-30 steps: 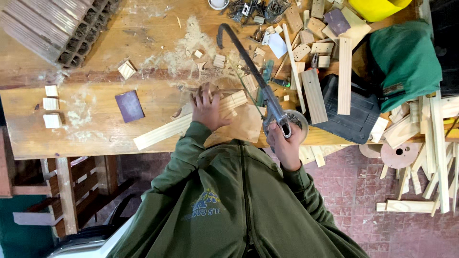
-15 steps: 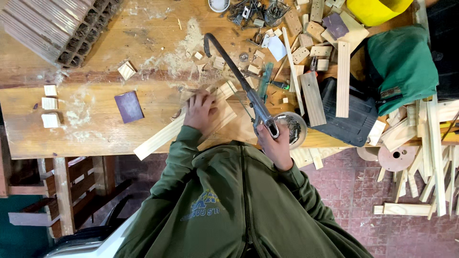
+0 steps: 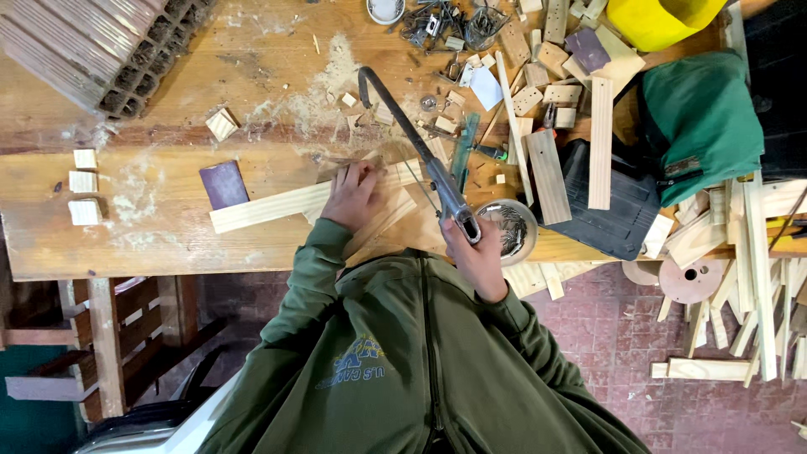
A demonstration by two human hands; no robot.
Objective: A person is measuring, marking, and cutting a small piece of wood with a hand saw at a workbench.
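Hacksaw [image 3: 412, 143] on wood strip [image 3: 277, 206], mid-surface, near the front edge.
Left hand [image 3: 353, 195] lies flat, fingers spread, pinning the strip to the surface [image 3: 151, 244] so it can't shift; right hand [image 3: 475, 256] wrapped tight round the saw handle, frame angled away across the strip. Sawdust [image 3: 328, 76] beyond, nail tin [image 3: 508, 227] beside right hand.

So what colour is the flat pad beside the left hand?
Dark purple pad, clearest in the head view.
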